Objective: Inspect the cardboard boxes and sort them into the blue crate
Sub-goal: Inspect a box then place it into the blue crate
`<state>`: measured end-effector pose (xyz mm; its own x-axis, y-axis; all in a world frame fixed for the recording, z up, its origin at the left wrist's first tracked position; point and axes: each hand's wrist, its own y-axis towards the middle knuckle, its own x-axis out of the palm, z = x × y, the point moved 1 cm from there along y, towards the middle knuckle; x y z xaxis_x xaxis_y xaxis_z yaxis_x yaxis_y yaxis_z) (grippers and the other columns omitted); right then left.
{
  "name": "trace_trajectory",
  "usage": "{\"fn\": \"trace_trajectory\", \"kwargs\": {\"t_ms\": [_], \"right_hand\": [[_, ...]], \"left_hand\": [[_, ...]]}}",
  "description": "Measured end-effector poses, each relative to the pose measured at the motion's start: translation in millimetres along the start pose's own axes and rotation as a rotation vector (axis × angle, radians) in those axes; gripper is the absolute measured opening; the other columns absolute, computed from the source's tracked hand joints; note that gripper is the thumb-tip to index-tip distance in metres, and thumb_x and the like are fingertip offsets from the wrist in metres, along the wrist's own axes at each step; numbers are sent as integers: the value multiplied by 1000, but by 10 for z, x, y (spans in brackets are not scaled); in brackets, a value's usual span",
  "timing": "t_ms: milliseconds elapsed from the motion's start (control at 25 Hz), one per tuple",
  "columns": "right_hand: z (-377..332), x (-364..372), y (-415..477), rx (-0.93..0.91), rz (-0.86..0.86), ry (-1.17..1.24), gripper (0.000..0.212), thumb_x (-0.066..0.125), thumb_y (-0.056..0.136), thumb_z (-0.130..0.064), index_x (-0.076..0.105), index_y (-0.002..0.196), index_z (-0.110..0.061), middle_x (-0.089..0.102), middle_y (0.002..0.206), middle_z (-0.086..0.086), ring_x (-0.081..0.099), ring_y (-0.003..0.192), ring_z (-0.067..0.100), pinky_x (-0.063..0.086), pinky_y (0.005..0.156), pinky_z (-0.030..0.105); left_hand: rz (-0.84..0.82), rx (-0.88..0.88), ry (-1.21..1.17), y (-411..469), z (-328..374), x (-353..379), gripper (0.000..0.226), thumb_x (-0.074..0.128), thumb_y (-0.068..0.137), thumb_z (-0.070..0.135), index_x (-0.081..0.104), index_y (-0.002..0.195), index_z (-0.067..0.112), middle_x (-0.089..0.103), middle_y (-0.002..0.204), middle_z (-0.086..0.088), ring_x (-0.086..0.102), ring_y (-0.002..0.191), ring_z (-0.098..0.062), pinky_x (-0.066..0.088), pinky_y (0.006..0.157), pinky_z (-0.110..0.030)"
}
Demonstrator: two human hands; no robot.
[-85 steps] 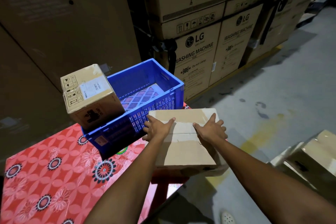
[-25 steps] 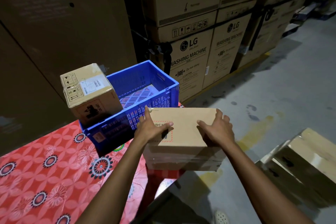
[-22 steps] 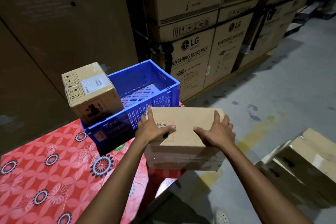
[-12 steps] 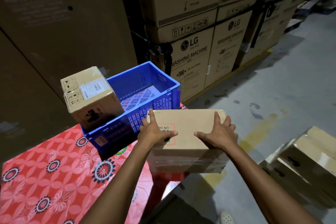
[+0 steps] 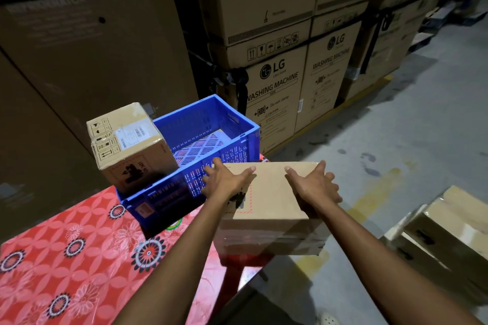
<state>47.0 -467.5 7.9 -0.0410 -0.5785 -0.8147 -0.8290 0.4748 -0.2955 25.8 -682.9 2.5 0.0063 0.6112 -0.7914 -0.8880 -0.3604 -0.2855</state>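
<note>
Left hand (image 5: pixel 227 183) lies flat on top of the box (image 5: pixel 272 203), near its far left corner. Fingers are straight and point at the crate (image 5: pixel 190 124), thumb spread across the top. Right hand (image 5: pixel 315 188) grasps the box's right edge, thumb on top, fingers wrapped down over the side. The box is clamped between the two with its plain face up. A red dashed square with a black mark sits partly under the left wrist.

Box location: at the right edge of the table (image 5: pixel 66 258), just beside the crate's near right corner, with much of it hanging out over the floor (image 5: pixel 409 134). Can't tell if its base rests on the table or is lifted off, because the underside is in shadow. It is not in the crate.

The crate stands on the table's far right part, on a red floral cloth. A small box (image 5: pixel 126 145) sits in its left end, tilted, top well above the rim. It has a white barcode label on top and handling symbols on the left face. The crate's slotted bottom shows to the right of it.

Behind: a strapped stack of LG washing machine cartons (image 5: pixel 274 87). Lower right: floor boxes (image 5: pixel 449 229), stacked, well apart from the table.
</note>
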Motion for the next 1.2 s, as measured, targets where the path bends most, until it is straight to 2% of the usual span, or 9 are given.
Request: {"fn": "trace_trajectory", "kwargs": {"t_ms": [120, 320, 440, 600, 720, 840, 960, 1080, 1200], "right_hand": [[28, 81, -17, -27, 54, -96, 115, 61, 79, -80, 8, 162, -21, 33, 158, 20, 41, 138, 44, 40, 107, 57], [68, 71, 45, -80, 21, -88, 119, 64, 77, -81, 7, 162, -20, 33, 157, 19, 46, 136, 43, 44, 104, 53], [242, -28, 74, -158, 7, 31, 108, 65, 86, -70, 12, 162, -16, 42, 156, 16, 52, 132, 42, 48, 100, 47], [545, -115, 147, -84, -178, 388, 66, 67, 88, -56, 53, 136, -13, 69, 125, 12, 68, 106, 33, 56, 94, 51], [642, -97, 173, -70, -295, 589, 58, 72, 74, -57, 65, 117, -18, 75, 112, 6, 74, 98, 26, 60, 90, 55], [507, -295, 136, -131, -236, 621, 51, 74, 76, -54, 66, 116, -23, 75, 112, 2, 73, 99, 24, 60, 92, 53], [243, -688, 47, -261, -88, 503, 71, 67, 68, -69, 63, 126, -29, 72, 115, -3, 70, 103, 23, 58, 92, 51], [13, -971, 2, -384, 47, 412, 63, 61, 87, -68, 57, 134, -26, 62, 119, -6, 64, 103, 21, 56, 89, 45], [-7, -976, 44, -358, 117, 447, 57, 53, 92, -70, 51, 121, -21, 59, 124, 4, 60, 100, 22, 52, 84, 41]], "left_hand": [[109, 39, 177, -66, -9, 133, 117, 59, 72, 87, 7, 157, 26, 26, 155, -17, 34, 141, -44, 37, 107, -59], [125, 84, 207, -68, -49, 129, 112, 52, 74, 89, 14, 158, 25, 31, 151, -18, 39, 136, -43, 39, 105, -56], [168, 118, 160, -129, -108, 125, 104, 47, 80, 86, 20, 159, 24, 35, 151, -19, 41, 135, -41, 39, 104, -52], [180, 132, 102, -165, -125, 97, 93, 45, 88, 79, 24, 159, 23, 35, 153, -19, 41, 137, -40, 39, 105, -52], [155, 133, 43, -190, -113, 80, 89, 48, 90, 75, 23, 159, 25, 34, 153, -18, 40, 137, -41, 38, 106, -53], [118, 111, -71, -195, -50, 20, 89, 50, 89, 75, 21, 159, 28, 31, 153, -17, 37, 139, -43, 38, 108, -56], [85, 93, -245, -228, 3, -49, 88, 52, 89, 74, 25, 159, 30, 22, 156, -16, 39, 139, -46, 40, 108, -54], [121, 89, -485, -311, 33, -112, 62, 55, 94, 64, 55, 136, 19, 34, 139, -13, 58, 115, -34, 46, 88, -33], [214, 70, -648, -393, 7, -117, 45, 59, 96, 55, 61, 105, 11, 40, 122, -9, 53, 80, -11, 38, 66, -23]]}}
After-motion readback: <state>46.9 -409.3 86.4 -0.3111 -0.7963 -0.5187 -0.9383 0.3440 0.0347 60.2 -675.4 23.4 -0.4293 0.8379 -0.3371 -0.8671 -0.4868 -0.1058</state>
